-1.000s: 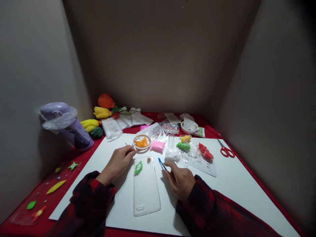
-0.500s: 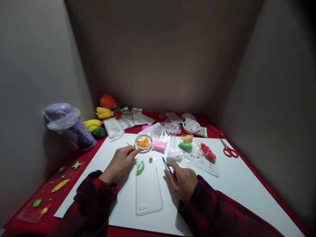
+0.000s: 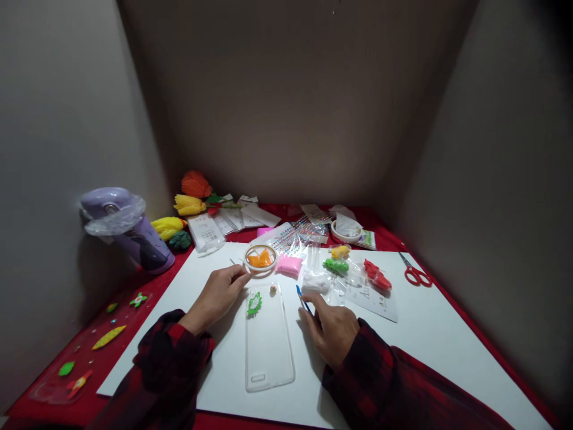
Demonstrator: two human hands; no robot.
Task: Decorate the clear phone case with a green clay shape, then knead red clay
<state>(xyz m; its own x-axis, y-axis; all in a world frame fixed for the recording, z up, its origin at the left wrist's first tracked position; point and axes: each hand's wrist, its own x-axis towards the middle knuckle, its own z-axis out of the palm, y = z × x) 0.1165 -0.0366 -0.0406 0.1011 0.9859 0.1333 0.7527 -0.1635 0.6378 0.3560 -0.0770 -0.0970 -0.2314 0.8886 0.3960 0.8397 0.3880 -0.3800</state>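
A clear phone case (image 3: 267,343) lies on a white sheet (image 3: 430,334) between my hands. On its upper end sit a green leaf-shaped piece (image 3: 254,303) and a small bead (image 3: 273,289). My left hand (image 3: 218,296) rests beside the case's upper left corner, fingers pinched on a thin pin-like tool (image 3: 234,263). My right hand (image 3: 332,326) lies to the right of the case, fingers curled around a small blue tool (image 3: 301,295). A ring of tape holding orange clay (image 3: 260,258) stands just beyond my left fingertips.
Bags of pink (image 3: 289,264), white (image 3: 315,281), green (image 3: 335,265), yellow and red clay (image 3: 376,275) lie behind the case. Red scissors (image 3: 415,272) sit at right, a purple appliance (image 3: 125,230) at left, paper flowers (image 3: 192,194) and sticker sheets at the back. Walls close in on three sides.
The view shifted slightly, so everything sits a little further right than a second ago. Both hands keep their places beside the case.
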